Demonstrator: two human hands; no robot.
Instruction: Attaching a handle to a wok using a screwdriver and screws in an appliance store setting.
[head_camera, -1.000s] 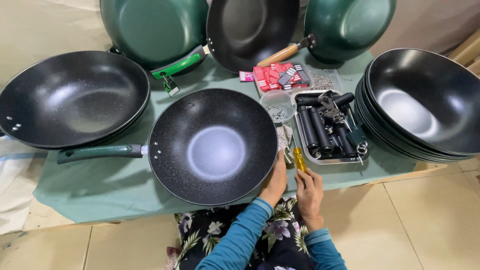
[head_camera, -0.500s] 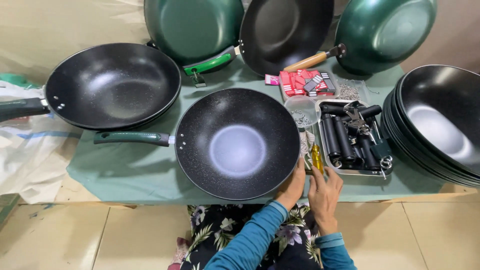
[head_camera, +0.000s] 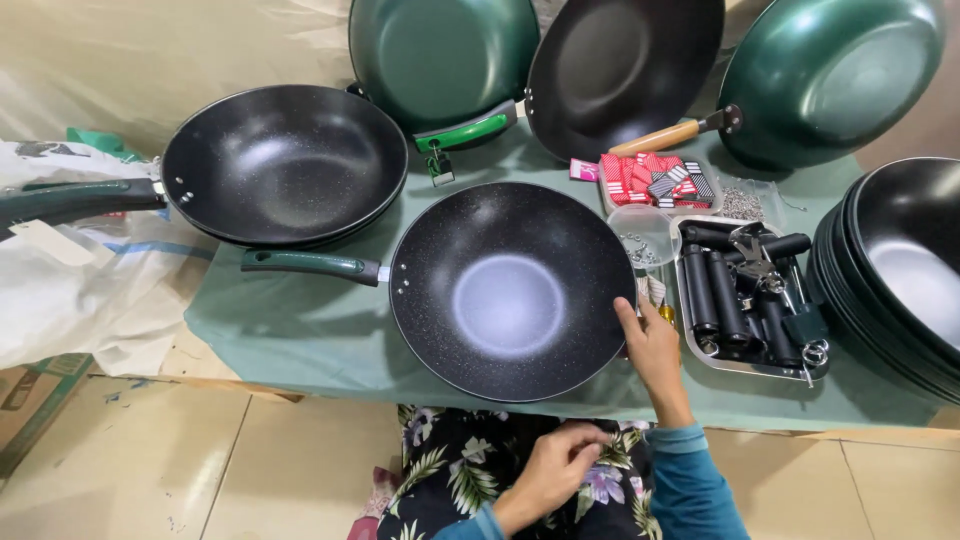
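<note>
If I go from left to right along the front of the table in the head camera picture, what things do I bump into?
Green pan handle → black pan → right hand on the pan's rim → metal tray of black handles → stack of black pans.

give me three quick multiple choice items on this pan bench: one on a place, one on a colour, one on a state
1. Where does the right hand rest?
A. on the near pan's right rim
B. in the metal tray
C. on the stacked pans

2. What colour is the near pan's handle?
A. red
B. dark green
C. pale wood

3. How is the left hand?
A. gripping a pan handle
B. flat on the table
C. off the table, over the lap

Key: 1 A, the fingers lie against that rim. 2 B, the grip is dark green. 3 C, it sits below the table edge above the flowered cloth.
</note>
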